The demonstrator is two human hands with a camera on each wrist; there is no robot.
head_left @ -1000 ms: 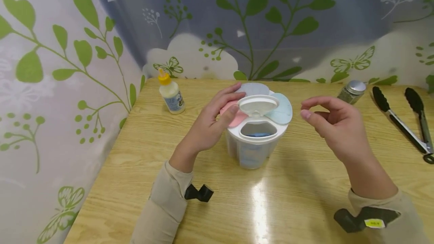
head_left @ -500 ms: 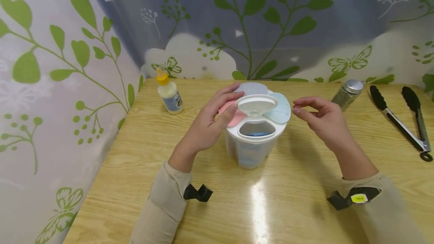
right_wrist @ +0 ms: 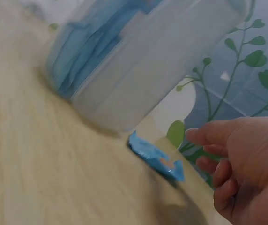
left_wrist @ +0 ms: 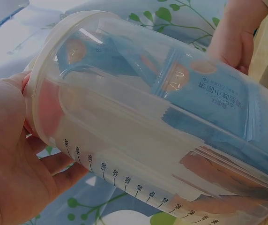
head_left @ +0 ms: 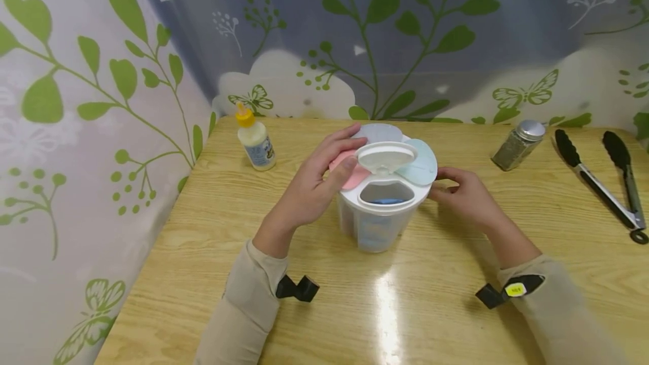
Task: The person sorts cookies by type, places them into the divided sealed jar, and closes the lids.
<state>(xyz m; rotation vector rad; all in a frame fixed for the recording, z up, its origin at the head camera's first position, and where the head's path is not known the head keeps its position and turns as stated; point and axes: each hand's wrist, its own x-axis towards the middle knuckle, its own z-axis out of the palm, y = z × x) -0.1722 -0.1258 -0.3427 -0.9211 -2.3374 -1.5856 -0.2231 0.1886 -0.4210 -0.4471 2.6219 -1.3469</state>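
Note:
A clear storage container (head_left: 377,232) with a white lid stands upright on the table. Its lid has pink, grey and pale-blue flaps, and the white front flap (head_left: 385,156) is raised over an opening. Blue snack packets (left_wrist: 209,89) show through the wall. My left hand (head_left: 306,190) grips the lid's left side, thumb by the pink flap. To the right of the container is my right hand (head_left: 469,199), fingers loosely bent and holding nothing. In the right wrist view, a single blue packet (right_wrist: 155,159) lies on the table beside the container's base, just apart from my right fingertips.
A glue-like bottle (head_left: 257,145) with a yellow cap stands at the back left. Back right are a spice jar (head_left: 518,145) with a silver lid and black-tipped tongs (head_left: 605,190). Patterned curtains (head_left: 426,44) border the table (head_left: 314,325) behind and at left.
My right hand has moved left and down, from beside the spice jar to close beside the container. The left hand and the container have stayed in place.

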